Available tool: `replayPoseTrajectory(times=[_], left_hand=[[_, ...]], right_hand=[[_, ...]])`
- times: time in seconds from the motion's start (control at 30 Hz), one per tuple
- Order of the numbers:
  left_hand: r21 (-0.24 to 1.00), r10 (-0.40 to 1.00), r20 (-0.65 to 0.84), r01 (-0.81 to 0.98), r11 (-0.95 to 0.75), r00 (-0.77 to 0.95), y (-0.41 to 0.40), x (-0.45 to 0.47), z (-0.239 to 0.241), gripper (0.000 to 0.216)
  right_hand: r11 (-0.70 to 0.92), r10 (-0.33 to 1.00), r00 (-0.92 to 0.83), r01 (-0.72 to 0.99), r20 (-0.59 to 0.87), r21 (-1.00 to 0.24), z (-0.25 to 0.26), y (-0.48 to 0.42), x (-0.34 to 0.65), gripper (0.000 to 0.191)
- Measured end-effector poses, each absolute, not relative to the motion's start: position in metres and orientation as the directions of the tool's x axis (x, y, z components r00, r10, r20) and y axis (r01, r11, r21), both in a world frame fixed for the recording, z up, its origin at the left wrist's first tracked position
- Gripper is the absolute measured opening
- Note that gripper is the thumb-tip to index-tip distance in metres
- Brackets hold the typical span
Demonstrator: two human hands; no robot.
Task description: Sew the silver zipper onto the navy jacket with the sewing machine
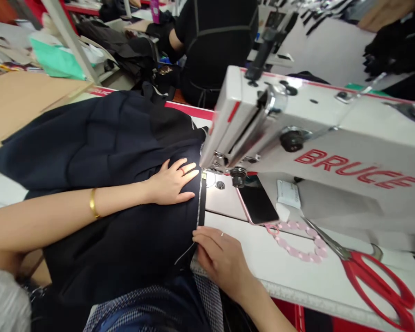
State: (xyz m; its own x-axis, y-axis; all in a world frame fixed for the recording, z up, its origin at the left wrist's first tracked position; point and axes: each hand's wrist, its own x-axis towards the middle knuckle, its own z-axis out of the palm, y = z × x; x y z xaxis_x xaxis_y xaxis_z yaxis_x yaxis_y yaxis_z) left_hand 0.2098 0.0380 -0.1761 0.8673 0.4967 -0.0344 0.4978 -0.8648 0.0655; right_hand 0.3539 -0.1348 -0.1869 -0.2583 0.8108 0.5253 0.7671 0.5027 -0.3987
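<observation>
A dark navy garment [114, 138] spreads over the sewing table, with a metal zipper [199, 203] running along its right edge. Flat on the cloth, fingers spread, lies my left hand [171, 184], just left of the zipper and close to the needle area. My right hand [221, 258] pinches the zipper edge nearer my body, thumb below and fingers on top. The white sewing machine [318, 138] stands over the far part of the zipper; its presser foot is mostly hidden behind the head.
Right of the cloth lie a phone [257, 203], a pink bead bracelet [297, 242], a small white packet [288, 193] and red-handled scissors [370, 272]. Brown cardboard [27, 101] covers the left side. A person in black [221, 46] sits beyond the table.
</observation>
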Motion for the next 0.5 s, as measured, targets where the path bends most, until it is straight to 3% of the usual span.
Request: replayPoseTrajectory(times=[0.23,0.4,0.47,0.5], left_hand=[[0.188,0.496,-0.114,0.508,-0.840,0.861,0.044,0.196,-0.146,0.055],[0.370,0.509,0.202,0.416,-0.831,0.837,-0.080,0.140,-0.107,0.039],[0.504,0.482,0.191,0.336,-0.796,0.855,-0.131,0.126,-0.119,0.042],[0.507,0.497,0.178,0.354,-0.786,0.849,-0.149,0.124,-0.131,0.044]], right_hand=[[0.487,0.833,-0.279,0.778,0.477,-0.396,-0.189,-0.128,0.356,0.017],[0.350,0.905,-0.151,0.796,0.397,-0.494,-0.188,-0.128,0.348,0.018],[0.259,0.939,-0.074,0.796,0.336,-0.547,-0.186,-0.126,0.344,0.016],[0.221,0.951,-0.044,0.789,0.305,-0.574,-0.185,-0.125,0.343,0.015]])
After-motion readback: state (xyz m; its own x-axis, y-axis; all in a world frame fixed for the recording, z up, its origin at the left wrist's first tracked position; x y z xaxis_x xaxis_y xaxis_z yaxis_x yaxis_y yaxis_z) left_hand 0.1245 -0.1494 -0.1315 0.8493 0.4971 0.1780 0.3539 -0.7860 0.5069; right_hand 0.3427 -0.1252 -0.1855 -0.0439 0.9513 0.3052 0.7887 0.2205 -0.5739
